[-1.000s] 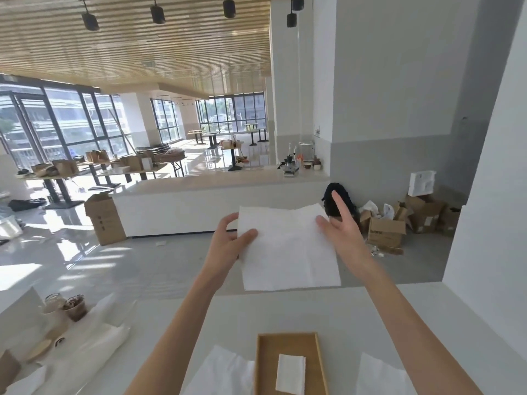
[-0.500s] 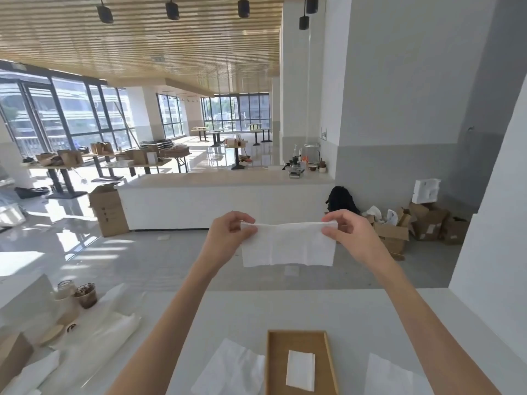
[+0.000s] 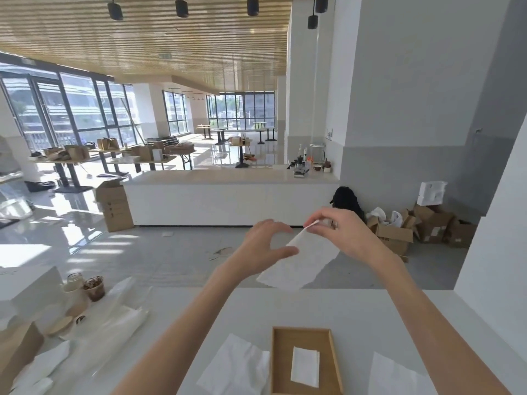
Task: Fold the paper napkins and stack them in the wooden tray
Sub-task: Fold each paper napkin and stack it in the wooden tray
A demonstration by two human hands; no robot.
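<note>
Head view: only camera, so everything below comes from it.
Napkin in hand (image 3: 302, 260): white folded strip held in the air above the far edge of the table (image 3: 356, 312), hanging tilted from 1 o'clock down to 7 o'clock.
Right hand (image 3: 342, 232): thumb and fingers pinched together on the strip's top corner at 1 o'clock.
Left hand (image 3: 262, 249): thumb pressed on the strip's left edge at about 9 o'clock, fingers curved above it; whether they touch the paper, cannot tell.
Wooden tray (image 3: 278, 363): at 6 o'clock, near the bottom edge, with one folded napkin (image 3: 305, 366) lying flat inside, right of centre.
Loose napkins: one unfolded sheet (image 3: 233, 366) touching the tray's left side at 7 o'clock, another (image 3: 393, 377) apart from it at 5 o'clock.
Clutter: jar (image 3: 75, 280) and cup (image 3: 94, 287) at 9 o'clock, clear of the work.
Step (judgement): mid-fold, probably halving the strip again before it goes in the tray.
Handling (judgement): very light, limp, no stiffness, tears and creases easily, not slippery. Take it at corners or edges with a light pinch, both hands, and keep the layers aligned.
Risk (judgement): layers sliding apart or the fold springing open on release.
</note>
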